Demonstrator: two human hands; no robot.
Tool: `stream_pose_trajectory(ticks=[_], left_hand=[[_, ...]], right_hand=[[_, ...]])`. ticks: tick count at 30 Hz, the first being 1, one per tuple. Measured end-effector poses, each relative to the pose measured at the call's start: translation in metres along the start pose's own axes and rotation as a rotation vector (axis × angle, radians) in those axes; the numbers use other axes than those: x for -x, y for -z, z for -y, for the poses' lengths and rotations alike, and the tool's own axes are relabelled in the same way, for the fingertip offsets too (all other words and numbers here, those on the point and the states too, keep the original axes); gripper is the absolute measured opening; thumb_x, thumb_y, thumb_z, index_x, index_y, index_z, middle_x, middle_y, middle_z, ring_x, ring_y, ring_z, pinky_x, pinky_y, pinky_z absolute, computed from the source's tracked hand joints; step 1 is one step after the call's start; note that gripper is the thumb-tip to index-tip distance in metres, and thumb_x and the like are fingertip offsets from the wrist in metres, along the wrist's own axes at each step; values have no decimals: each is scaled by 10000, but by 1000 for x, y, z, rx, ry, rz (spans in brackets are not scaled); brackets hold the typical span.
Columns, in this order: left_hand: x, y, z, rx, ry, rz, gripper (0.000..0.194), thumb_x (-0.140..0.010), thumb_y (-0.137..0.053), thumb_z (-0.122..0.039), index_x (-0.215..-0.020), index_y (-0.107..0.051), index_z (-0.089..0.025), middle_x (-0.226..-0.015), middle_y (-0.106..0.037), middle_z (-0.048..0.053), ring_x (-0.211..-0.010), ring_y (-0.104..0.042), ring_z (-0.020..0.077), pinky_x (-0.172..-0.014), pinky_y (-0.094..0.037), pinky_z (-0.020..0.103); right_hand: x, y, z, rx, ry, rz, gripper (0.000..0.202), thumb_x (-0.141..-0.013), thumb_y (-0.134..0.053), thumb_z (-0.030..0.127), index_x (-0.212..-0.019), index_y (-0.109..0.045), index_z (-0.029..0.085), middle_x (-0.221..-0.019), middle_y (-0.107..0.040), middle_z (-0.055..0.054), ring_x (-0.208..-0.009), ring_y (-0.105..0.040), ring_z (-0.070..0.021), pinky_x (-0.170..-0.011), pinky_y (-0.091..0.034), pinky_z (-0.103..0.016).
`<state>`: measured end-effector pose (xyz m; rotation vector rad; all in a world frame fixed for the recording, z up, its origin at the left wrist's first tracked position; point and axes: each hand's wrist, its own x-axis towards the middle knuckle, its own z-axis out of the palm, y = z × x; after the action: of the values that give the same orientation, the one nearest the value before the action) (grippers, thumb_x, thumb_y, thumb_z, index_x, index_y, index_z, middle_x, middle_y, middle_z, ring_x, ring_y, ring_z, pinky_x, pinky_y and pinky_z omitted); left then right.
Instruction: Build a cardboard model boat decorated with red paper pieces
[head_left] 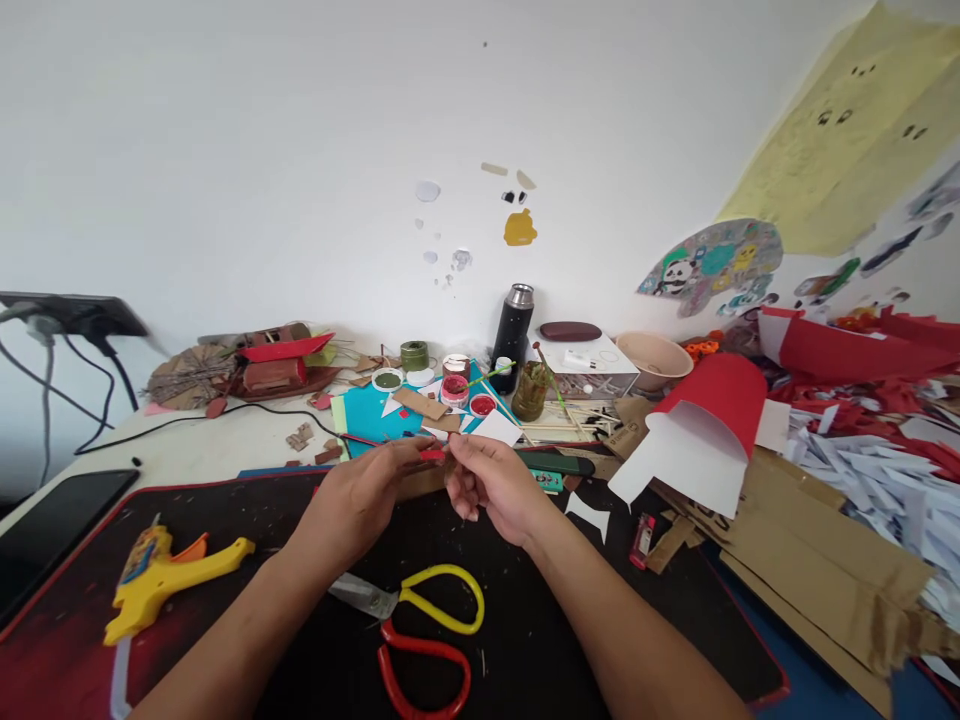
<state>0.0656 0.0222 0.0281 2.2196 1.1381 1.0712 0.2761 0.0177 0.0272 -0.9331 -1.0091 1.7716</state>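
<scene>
My left hand [360,490] and my right hand [491,485] meet above the black mat, fingertips almost touching. A small red piece [433,456] shows between them, pinched at the fingers; its exact kind is too small to tell. The fingers of both hands are closed, and part of the piece is hidden behind them. Below the hands lie scissors [388,603] with one yellow and one red handle, blades apart. A yellow glue gun [161,580] rests on the mat to the left of my left forearm.
Paint jars [454,388], a black flask [514,335] and blue sheets [356,420] stand or lie behind the hands. At right are a red-and-white paper piece [709,420], cardboard [832,560], a lighter [643,541] and heaped paper strips [870,480]. A phone-like black slab [64,530] lies left.
</scene>
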Motion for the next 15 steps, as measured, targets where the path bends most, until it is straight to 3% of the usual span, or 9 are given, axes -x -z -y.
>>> stream_pose_trajectory(ticks=[7,11,13,15], left_hand=[[2,-6,3,48,-44,-3,211,-959,-597,-245,-1048,-779,-303,-1321,-797,98,-1149,-780,331,-1002,-600,463],[1,-7,-5,123,91,-65,289,-970,-655,-335,-1256,-693,-305,-1350,-780,102,-1178,-764,326,-984,-601,455],[-2,-4,-12,259,209,-75,446,-950,-711,-450,-1354,-621,-286,-1263,-804,111,-1078,-784,316,-880,-628,422],[-7,1,-18,416,313,-19,481,-938,-694,-597,-1263,-660,-246,-988,-827,90,-806,-780,278,-687,-622,370]], right_hand=[[0,5,1,-27,-16,52,551,-717,-902,648,-858,-614,199,-555,-621,67,-405,-531,-91,-370,-301,-196],[-1,7,1,-37,34,0,516,-734,-901,607,-834,-592,206,-510,-533,105,-392,-496,-86,-378,-285,-202],[-2,7,2,-27,73,-30,505,-745,-892,601,-831,-584,210,-510,-528,107,-389,-489,-85,-380,-283,-204],[-2,8,3,-1,104,-50,496,-752,-879,605,-830,-585,213,-510,-533,105,-385,-485,-83,-378,-285,-203]])
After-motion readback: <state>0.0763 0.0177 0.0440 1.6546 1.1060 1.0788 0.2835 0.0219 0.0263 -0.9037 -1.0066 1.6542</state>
